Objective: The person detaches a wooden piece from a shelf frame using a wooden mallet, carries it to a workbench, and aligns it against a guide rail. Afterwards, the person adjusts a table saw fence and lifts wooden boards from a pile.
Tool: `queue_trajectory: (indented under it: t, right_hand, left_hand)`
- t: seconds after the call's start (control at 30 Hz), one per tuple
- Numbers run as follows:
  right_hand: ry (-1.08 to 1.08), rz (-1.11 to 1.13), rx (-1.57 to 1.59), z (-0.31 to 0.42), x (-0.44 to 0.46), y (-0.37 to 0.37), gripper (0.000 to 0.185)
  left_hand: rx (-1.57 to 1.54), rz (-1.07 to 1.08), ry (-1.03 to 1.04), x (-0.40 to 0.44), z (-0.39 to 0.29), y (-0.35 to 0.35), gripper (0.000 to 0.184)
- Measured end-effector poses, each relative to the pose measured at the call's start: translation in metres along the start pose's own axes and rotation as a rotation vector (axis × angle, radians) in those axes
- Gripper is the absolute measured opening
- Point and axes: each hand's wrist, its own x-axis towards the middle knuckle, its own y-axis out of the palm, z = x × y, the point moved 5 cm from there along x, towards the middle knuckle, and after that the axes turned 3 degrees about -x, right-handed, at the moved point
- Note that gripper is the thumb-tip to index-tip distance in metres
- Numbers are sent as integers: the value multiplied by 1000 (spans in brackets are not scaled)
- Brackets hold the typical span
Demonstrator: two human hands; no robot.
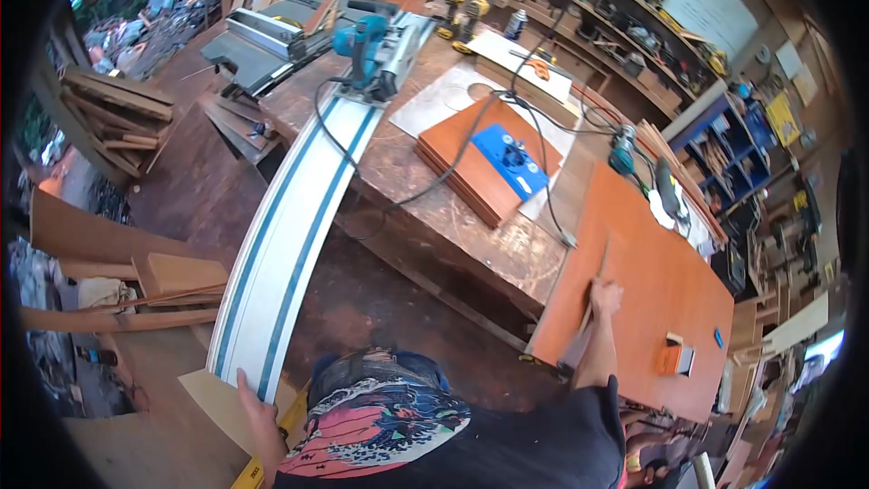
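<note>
Head view shows our left hand (260, 412) gripping the guide rail (312, 186) overhanging the workbench (507, 258), our right hand (606, 297) clutching a thin strip (605, 255) at the workbench's right end; if our left slips, the rail could drop, jolting the saw (365, 50).

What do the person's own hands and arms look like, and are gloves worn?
The left hand and right hand are bare, without gloves. The right forearm is also uncovered, below a dark short sleeve. It belongs to a T-shirt with a colourful print.
</note>
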Motion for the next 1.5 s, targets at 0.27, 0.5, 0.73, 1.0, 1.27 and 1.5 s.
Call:
queue_trajectory:
  t: [0.27,0.5,0.73,1.0,1.27,1.5]
  right_hand:
    - [23,-335,-79,49,-50,-51,80]
    - [-419,-634,292,163,-155,-74,64]
    - [-867,-425,625,336,-346,-29,48]
    - [-795,385,743,447,-516,94,54]
    - [-447,749,829,471,-568,171,56]
    - [-484,683,912,475,-563,178,32]
  left_hand:
    - [6,-132,41,-25,-19,23,69]
    - [15,-163,47,-12,-60,34,66]
    - [30,-45,9,38,-101,19,63]
    - [317,48,-156,105,-85,-58,64]
    - [76,155,-232,72,-99,-11,57]
    - [284,-58,62,69,-129,-31,56]
